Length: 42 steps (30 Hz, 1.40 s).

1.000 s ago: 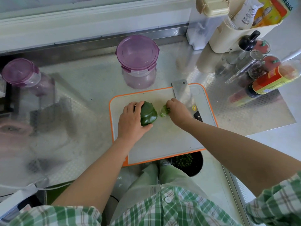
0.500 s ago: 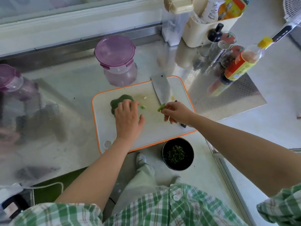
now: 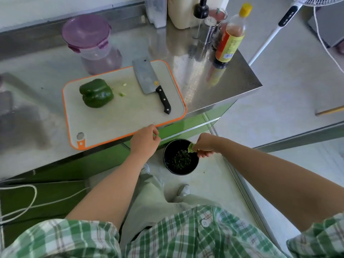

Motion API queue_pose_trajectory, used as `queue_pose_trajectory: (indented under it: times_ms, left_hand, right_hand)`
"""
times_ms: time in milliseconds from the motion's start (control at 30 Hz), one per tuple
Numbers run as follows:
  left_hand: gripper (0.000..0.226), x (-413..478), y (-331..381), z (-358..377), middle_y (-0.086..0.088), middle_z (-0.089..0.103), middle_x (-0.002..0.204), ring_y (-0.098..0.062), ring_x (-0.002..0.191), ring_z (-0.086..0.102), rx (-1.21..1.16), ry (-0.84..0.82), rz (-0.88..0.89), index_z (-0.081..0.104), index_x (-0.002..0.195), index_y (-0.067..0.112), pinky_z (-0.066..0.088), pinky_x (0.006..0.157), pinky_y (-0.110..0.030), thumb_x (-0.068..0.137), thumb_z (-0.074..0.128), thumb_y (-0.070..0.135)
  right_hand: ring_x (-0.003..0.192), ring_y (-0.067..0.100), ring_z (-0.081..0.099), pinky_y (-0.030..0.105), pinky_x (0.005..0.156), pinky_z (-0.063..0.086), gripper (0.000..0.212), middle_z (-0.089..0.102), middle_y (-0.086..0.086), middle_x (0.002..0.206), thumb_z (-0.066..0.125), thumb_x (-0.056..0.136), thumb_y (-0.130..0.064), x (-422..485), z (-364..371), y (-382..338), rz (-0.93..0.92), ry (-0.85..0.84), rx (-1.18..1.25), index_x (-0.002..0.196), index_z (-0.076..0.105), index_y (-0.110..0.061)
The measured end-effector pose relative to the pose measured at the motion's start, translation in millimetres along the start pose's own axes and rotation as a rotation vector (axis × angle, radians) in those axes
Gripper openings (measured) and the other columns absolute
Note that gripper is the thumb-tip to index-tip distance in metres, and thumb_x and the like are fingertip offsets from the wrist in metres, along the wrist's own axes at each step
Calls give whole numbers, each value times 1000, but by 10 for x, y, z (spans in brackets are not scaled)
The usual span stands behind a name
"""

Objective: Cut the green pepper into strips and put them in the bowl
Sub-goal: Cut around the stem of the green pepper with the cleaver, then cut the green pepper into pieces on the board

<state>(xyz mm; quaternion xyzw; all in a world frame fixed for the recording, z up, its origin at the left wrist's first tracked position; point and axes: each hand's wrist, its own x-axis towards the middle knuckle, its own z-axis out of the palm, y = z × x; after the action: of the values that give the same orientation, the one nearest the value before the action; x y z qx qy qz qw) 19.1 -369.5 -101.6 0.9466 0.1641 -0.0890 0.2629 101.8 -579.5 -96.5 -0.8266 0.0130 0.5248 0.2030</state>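
A whole green pepper [image 3: 96, 93] lies on the left of the orange-rimmed cutting board [image 3: 119, 123]. A cleaver [image 3: 151, 83] with a black handle rests on the board's right side. Small pale green scraps [image 3: 122, 94] lie between them. My right hand [image 3: 205, 145] pinches a green pepper piece [image 3: 191, 147] over a black container [image 3: 181, 157] on the floor, which holds green bits. My left hand [image 3: 145, 140] hangs with loosely curled fingers just off the board's near edge, holding nothing.
A purple-lidded container [image 3: 93, 43] stands behind the board. A sauce bottle [image 3: 230, 38], shakers [image 3: 207, 31] and a black-topped bottle [image 3: 200, 10] crowd the counter's back right. The steel counter [image 3: 232, 75] ends right of the board. A fan pole [image 3: 270, 36] stands beyond.
Both hands left the board. My right hand carried the pepper piece down over the black container. My left hand let go of the pepper and dropped to the counter's edge.
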Motion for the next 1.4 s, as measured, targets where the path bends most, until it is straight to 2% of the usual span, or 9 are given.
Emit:
queue_pose_trajectory:
  times_ms: [233,367,500,667,800,933,1067,1300,1400]
  left_hand:
    - [8,-58,7,83,5,63,83,-17,78,58,12,-9,-56,60,96,21,41,64,-30,89,57,20]
    - [11,-84,-117,38,5,64,84,-20,81,60,-10,6,-92,63,96,20,43,67,-31,87,58,17]
    - [12,-3,-155,-182,2,67,89,-21,83,62,-32,80,-119,66,94,19,49,71,-34,87,57,15]
    - [9,240,-238,-567,-1,62,88,-22,79,57,-28,272,-123,64,88,18,39,62,-31,89,55,19]
    - [15,555,-523,-924,-11,54,96,-31,88,53,69,517,-132,65,97,12,41,63,-36,84,62,20]
    - [52,855,-793,-1158,-12,50,109,-35,99,46,208,537,-179,59,113,19,41,76,-42,67,74,38]
    - [88,1087,-970,-1253,-10,38,139,-35,122,36,286,254,-159,43,138,28,37,92,-43,61,76,54]
    - [75,1320,-1171,-1394,-8,56,116,-35,108,43,210,223,-94,50,130,18,45,78,-41,66,75,47]
    - [76,1341,-1252,-1416,-5,56,117,-33,107,43,96,241,-55,50,131,18,46,79,-41,65,77,44]
  right_hand:
    - [72,26,67,33,67,58,29,68,25,101,55,94,-11,244,99,115,-47,32,-31,111,59,12]
    - [71,19,65,26,61,54,25,67,22,107,50,97,-13,96,-61,-117,-137,-125,-13,113,59,5]
    - [69,16,66,22,53,44,19,71,8,89,50,96,-17,-105,-265,-562,-295,-191,25,90,64,-8]
    - [53,19,59,23,46,37,12,68,11,76,51,93,-13,43,-403,-1148,-479,134,210,83,58,-10]
    - [93,27,58,32,78,45,27,59,13,108,54,92,-17,397,-425,-1503,-459,526,-63,117,52,-8]
    - [121,36,41,38,101,35,49,43,21,129,57,91,-22,622,-401,-1737,-347,596,-379,130,39,1]
    - [115,36,46,37,91,38,44,45,20,123,61,85,-15,688,-390,-1914,-267,586,-344,121,41,0]
    - [72,30,58,31,57,41,20,52,14,85,54,86,-17,618,-365,-2213,-236,403,123,96,40,-7]
    - [51,23,45,28,42,38,10,46,12,73,45,85,-6,497,-333,-2383,-366,266,366,87,37,-11]
